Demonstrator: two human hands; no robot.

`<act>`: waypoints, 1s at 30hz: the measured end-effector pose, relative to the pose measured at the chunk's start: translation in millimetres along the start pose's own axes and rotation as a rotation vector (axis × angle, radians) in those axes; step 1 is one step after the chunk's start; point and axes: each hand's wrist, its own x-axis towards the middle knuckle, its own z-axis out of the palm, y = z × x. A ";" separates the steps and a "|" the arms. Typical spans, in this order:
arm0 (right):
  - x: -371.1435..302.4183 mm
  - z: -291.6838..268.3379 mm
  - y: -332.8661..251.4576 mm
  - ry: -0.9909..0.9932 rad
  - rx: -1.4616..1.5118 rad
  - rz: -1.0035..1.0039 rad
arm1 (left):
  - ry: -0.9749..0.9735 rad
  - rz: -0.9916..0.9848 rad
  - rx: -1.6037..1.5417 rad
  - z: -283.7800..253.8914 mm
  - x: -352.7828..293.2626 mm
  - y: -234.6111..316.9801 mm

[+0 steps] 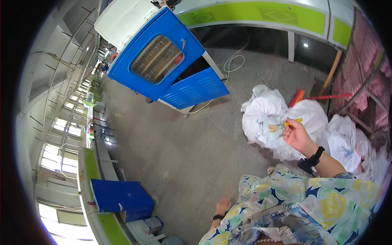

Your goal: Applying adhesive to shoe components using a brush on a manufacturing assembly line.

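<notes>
My right hand (297,136) is closed around the yellow handle of a paintbrush (277,127). Its pale bristles point left, above the white bulging sacks (265,107) on the floor. A black band with a dark device sits on that wrist. Low beside my patterned clothing hangs my left hand (223,205), a dark band at its wrist. It is away from any object, and its fingers are too small and unclear to read.
Ahead stands a blue machine cabinet (141,61) with its lower louvred panel (196,89) ajar. A white cable (233,63) loops on the grey floor. Behind the sacks lies a red broom (297,98), near a metal cage (369,87) of pink material. A blue panel (120,196) juts out left.
</notes>
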 end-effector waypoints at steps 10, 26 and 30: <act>231.2 111.7 -6.1 0.024 0.182 -0.285 | -0.252 -0.166 0.079 -127.7 233.0 -248.7; 412.3 305.3 -98.2 0.001 0.241 -0.641 | 0.174 0.411 -1.362 -671.1 614.5 -88.4; 505.5 382.6 -160.1 -0.041 0.137 -0.575 | -0.273 0.518 -1.267 -690.7 686.8 -26.3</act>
